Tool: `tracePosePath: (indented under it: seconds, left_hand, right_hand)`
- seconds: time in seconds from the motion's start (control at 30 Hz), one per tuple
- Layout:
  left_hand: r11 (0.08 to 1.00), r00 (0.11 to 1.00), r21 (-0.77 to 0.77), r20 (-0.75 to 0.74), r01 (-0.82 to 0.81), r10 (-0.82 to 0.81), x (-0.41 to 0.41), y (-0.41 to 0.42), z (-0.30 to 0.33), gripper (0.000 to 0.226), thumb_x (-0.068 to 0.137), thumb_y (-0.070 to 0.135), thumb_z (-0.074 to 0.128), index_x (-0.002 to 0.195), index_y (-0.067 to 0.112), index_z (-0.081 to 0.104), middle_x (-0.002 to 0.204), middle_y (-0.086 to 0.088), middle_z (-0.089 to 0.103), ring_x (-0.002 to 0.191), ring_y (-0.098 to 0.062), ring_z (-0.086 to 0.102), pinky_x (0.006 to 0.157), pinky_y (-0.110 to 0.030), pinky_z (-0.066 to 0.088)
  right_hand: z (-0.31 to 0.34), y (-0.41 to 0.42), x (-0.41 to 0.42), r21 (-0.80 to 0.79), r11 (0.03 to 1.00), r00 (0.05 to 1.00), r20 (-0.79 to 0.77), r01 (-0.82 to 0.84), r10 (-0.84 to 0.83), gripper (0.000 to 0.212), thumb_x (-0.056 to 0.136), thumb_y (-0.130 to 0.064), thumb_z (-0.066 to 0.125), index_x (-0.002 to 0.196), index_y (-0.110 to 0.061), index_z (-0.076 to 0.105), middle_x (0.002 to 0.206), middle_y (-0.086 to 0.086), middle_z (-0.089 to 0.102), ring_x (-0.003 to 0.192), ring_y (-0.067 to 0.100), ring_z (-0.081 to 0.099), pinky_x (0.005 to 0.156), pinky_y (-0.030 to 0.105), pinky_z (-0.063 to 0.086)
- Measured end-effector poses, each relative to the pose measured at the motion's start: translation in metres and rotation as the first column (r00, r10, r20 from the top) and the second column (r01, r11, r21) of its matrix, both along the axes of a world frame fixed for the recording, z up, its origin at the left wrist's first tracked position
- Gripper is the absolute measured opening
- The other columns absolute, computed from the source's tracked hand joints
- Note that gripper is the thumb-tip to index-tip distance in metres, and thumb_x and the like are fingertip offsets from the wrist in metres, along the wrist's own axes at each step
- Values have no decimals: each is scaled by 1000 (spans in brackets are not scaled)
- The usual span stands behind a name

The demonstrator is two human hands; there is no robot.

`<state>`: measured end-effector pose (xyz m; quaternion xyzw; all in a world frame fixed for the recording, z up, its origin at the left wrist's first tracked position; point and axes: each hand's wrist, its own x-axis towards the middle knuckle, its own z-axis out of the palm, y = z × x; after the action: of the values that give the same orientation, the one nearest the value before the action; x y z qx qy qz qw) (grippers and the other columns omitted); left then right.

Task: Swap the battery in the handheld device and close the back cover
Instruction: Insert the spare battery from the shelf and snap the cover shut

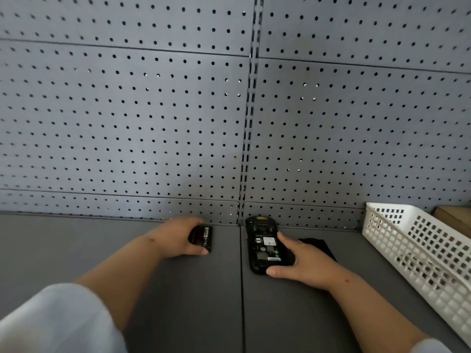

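The black handheld device [263, 244] lies face down on the grey shelf, its back open and the bay with labels showing. My right hand [303, 266] grips it along its right and near edges. A black battery [202, 238] lies on the shelf to the left, with my left hand [175, 236] closed around it, thumb at its near edge. A flat black piece, probably the back cover [319, 247], lies just right of the device, partly hidden behind my right hand.
A white slotted plastic basket [418, 253] stands at the right. A grey pegboard wall [178, 123] rises right behind the device. A brown cardboard box [456, 215] sits behind the basket. A seam [241, 289] divides the shelf between my hands.
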<state>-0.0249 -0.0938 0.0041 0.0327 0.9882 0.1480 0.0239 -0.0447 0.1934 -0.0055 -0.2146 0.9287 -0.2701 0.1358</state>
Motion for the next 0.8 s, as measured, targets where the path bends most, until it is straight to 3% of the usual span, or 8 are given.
tracePosePath:
  seconds: [0.13,0.33,0.47,0.63,0.7,0.8]
  left_hand:
    - [1000,1000,20,-22,-2,2,-2,6,-1,77,69,49,71,133,21,38,133,-2,50,118,-19,48,96,-27,37]
    - [997,999,78,-38,26,-23,-6,27,2,79,68,49,72,132,19,38,133,-3,50,117,-19,49,97,-29,40]
    - [985,995,158,-77,69,-57,-11,47,9,78,68,49,72,132,20,38,134,0,52,119,-17,49,99,-29,39]
    - [959,989,243,-83,143,-126,-13,73,17,71,70,42,73,129,20,40,125,1,55,113,-14,51,91,-24,39]
    - [953,985,255,-83,165,-148,-15,82,17,72,69,42,74,129,21,40,125,1,54,114,-13,51,94,-24,39]
    - [948,980,252,-87,195,-178,-16,95,14,76,67,43,74,131,20,38,129,-1,53,116,-12,50,99,-25,39]
  right_hand:
    - [0,1,-1,-5,1000,1000,2,3,-3,101,69,-56,67,146,-26,9,154,-2,22,140,13,21,111,23,18]
    - [3,1,1,19,1000,1000,8,7,-7,117,52,-73,60,146,-25,10,155,-2,22,142,14,19,115,27,17]
    - [3,1,1,23,1000,1000,-7,1,-1,105,66,-60,67,147,-23,10,156,-1,19,143,16,14,113,25,14]
    - [8,2,2,31,999,1000,0,-29,29,97,75,-50,66,147,-22,7,157,-2,13,144,18,5,115,27,4]
    - [9,4,2,0,999,999,-18,-44,44,94,76,-46,67,147,-22,9,156,-3,16,143,14,8,115,27,3]
    - [8,7,-2,-118,990,996,-66,-72,64,88,73,-42,72,143,-30,21,152,-6,28,137,5,24,111,20,17]
